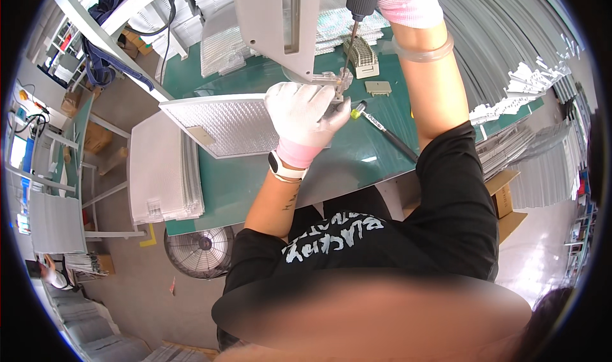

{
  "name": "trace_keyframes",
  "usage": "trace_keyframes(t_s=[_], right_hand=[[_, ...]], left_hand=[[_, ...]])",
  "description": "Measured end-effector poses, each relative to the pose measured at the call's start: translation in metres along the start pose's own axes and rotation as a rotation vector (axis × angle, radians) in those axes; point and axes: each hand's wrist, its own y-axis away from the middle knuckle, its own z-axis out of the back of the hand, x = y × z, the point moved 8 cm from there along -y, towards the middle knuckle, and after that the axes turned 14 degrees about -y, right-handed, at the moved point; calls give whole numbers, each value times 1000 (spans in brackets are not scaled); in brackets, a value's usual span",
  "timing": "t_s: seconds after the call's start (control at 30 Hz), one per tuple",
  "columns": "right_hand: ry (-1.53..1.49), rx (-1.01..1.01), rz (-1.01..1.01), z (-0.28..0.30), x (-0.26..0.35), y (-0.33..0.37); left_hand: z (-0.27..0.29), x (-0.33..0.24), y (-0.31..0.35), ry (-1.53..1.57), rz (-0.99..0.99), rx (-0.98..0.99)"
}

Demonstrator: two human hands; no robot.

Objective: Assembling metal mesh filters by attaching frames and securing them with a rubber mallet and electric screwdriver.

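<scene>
My right hand (408, 2), in a white glove with a pink cuff, is closed round a dark electric screwdriver (363, 2) at the top edge; its fingers are partly cut off. The long bit (350, 46) points down to a clear plastic fixture (343, 80). Just below the bit's tip, my gloved left hand (303, 116) is closed at the edge of a translucent textured panel (236, 125). That panel leans tilted over the green table, and my hand hides its right end. A grey machine arm (271, 21) stands above my left hand.
On the green table (376, 148) lie a black-handled hammer (386, 132), a small beige plate (378, 88) and a row of beige plates (363, 57). Stacked panels (162, 171) stand at left; grey strips (497, 37) are piled at right. A fan (203, 250) is below.
</scene>
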Motion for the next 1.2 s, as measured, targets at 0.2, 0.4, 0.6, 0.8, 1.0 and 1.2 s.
trace_keyframes(t_s=[0.2,0.4,0.6,0.8,1.0,1.2], right_hand=[[208,38,44,-15,-2,1],[220,186,-140,-14,-28,6],[352,191,-141,-17,-53,18],[168,163,-420,-20,-72,25],[93,168,-432,-19,-102,23],[-104,307,-451,-30,-102,31]], left_hand=[[-1,3,1,35,-2,-39],[-11,12,0,184,64,10],[-16,12,5,113,134,68],[-17,4,13,28,-11,-16],[-22,6,0,267,37,193],[-8,1,-8,205,7,166]])
